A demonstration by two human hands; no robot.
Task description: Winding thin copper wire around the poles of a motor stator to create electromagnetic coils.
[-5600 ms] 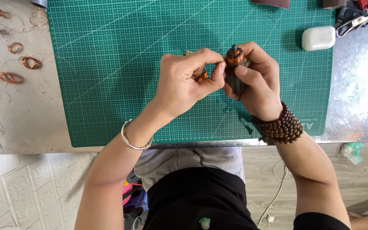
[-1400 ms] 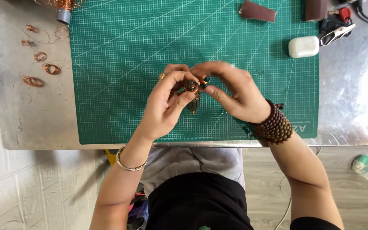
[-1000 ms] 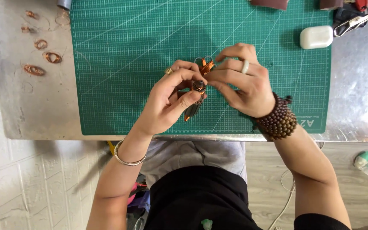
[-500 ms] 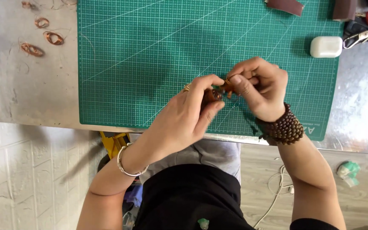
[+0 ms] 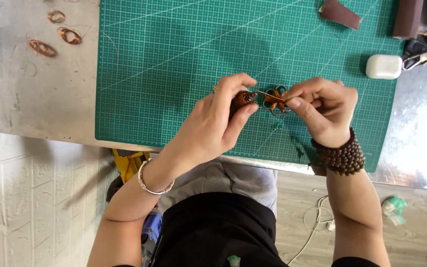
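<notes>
From my remote seat I see a metal counter (image 5: 40,99) carrying a green cutting mat (image 5: 174,59), which fills most of the view. At its upper right lie a brown leather scrap (image 5: 339,14) and a white oval case (image 5: 383,66); three copper wire coils (image 5: 58,34) sit on the bare metal at far left. Over the mat's near edge, my left hand (image 5: 213,128) has its grip pinched shut on a small reddish-brown piece (image 5: 243,99). My right hand (image 5: 324,111) has thumb and forefinger clamped on a looped copper wire ornament (image 5: 275,100). A thin wire (image 5: 268,94) runs roughly left to right between the two, its long axis joining the hands; the ornament lies just right of the left grip, nearer the right hand.
</notes>
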